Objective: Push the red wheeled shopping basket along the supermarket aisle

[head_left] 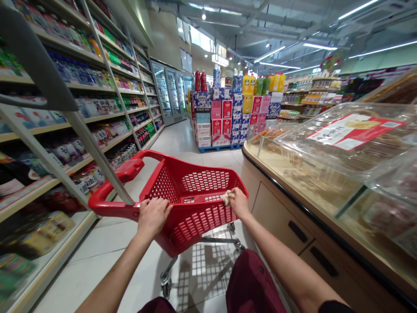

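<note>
A red plastic shopping cart [198,217] stands before me, turned sideways, with perforated basket walls and metal casters. My left hand [154,214] is closed over the near rim of the basket, close to the handle end. At the far right corner, my right hand [239,202] is closed on a small crumpled off-white cloth [227,198] and rests against the rim. Part of the cloth hangs inside the basket; the rest is hidden by the fingers. The cart's red push handle [125,170] points left, and a grey metal post [100,161] rises from it.
Shelves of bottled drinks [107,91] line the left side. Close on the right is a wooden display counter [273,208] with clear plastic food boxes [355,130]. Ahead, stacked drink cartons [221,117] sit on a blue pallet [221,148]. Glass-door fridges [169,91] stand behind.
</note>
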Motion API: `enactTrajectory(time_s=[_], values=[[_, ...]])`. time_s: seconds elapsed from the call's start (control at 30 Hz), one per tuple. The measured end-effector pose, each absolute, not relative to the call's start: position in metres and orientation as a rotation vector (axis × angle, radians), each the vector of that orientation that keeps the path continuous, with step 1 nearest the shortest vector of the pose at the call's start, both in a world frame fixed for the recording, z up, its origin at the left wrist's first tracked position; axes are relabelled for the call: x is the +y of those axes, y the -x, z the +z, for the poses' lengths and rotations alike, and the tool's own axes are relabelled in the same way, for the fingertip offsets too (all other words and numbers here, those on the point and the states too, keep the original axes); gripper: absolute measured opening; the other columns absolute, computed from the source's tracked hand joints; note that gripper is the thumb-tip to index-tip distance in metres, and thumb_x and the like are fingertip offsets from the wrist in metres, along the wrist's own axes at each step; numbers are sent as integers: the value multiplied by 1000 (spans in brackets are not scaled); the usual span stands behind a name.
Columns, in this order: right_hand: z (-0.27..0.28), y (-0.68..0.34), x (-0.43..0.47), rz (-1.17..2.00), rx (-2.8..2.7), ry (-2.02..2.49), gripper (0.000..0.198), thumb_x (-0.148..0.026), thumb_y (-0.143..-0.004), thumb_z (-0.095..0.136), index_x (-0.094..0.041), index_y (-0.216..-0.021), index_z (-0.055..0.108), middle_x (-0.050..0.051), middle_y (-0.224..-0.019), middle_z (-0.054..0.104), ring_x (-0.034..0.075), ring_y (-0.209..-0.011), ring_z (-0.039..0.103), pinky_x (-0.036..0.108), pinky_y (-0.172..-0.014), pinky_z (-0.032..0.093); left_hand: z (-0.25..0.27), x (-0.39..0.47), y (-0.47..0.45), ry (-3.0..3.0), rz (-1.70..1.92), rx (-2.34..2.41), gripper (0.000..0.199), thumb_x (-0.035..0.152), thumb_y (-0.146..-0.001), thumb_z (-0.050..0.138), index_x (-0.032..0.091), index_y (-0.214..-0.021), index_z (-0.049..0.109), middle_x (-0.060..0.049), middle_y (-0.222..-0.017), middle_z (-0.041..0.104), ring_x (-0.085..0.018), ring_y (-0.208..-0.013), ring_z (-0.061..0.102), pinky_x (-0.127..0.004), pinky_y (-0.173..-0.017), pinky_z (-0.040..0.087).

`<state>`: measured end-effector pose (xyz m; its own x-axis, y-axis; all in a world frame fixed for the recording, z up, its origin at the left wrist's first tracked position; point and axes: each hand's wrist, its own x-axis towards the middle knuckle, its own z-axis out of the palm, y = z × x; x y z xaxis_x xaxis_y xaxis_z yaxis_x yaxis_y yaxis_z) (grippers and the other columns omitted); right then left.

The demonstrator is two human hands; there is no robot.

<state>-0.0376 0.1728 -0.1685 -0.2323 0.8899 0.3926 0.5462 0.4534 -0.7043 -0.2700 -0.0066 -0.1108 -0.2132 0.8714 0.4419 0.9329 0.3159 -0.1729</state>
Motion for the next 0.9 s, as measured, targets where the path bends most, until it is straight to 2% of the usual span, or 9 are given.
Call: enactTrajectory(time_s=[0.1,0.2,0.3,0.47,0.6,0.67,0.77,0.9], values=[[-173,68,155,389,-2006,1060,11,-18,-70,54,-18,-78,62,10,-110,53,25,-100,47,41,-85,36,-110,-6,267,1591,-165,-2129,35,37,-85,28,21,-75,57,-4,-77,63,-20,-79,51,-37,-76,26],[-182,74,149,192,-2224,752,22,-23,-75,52,-19,-94,61,9,-122,47,26,-111,39,45,-92,30,-109,-7,267,1599,-152,-2130,36,38,-85,27,21,-75,57,-4,-77,63,-20,-78,51,-36,-75,27],[-194,35,177,149,-2320,624,34,-11,-77,44,-20,-106,58,8,-120,50,22,-111,40,43,-93,32,-108,-9,270,1605,-142,-2139,35,39,-84,28,21,-76,57,-4,-77,63,-20,-78,51,-36,-74,27],[-209,13,191,242,-1994,1008,42,-2,-70,37,-13,-104,59,14,-121,46,24,-113,39,45,-93,35,-107,-8,273,1596,-156,-2150,34,38,-84,29,21,-76,57,-4,-78,63,-20,-79,51,-36,-75,27],[-205,62,148,283,-2080,737,42,-3,-73,38,-15,-110,56,12,-124,44,22,-119,33,43,-97,33,-107,-8,275,1593,-150,-2169,35,38,-84,28,20,-76,57,-4,-79,63,-20,-80,51,-35,-75,28],[-198,67,144,265,-2182,643,39,-6,-77,40,-17,-111,55,10,-124,47,21,-116,37,40,-95,35,-107,-9,276,1603,-146,-2174,34,38,-84,29,20,-77,57,-4,-78,63,-20,-80,51,-35,-76,29],[-191,41,165,233,-2221,788,36,-7,-78,40,-20,-106,58,8,-118,52,20,-105,47,38,-89,39,-108,-11,276,1613,-159,-2160,34,39,-84,29,21,-77,57,-4,-78,63,-20,-80,51,-36,-75,28],[-186,43,166,230,-2066,995,34,-7,-77,38,-17,-102,60,10,-114,52,21,-102,46,38,-88,39,-108,-7,271,1593,-185,-2142,34,37,-84,29,21,-74,57,-4,-77,63,-20,-79,51,-36,-76,27]])
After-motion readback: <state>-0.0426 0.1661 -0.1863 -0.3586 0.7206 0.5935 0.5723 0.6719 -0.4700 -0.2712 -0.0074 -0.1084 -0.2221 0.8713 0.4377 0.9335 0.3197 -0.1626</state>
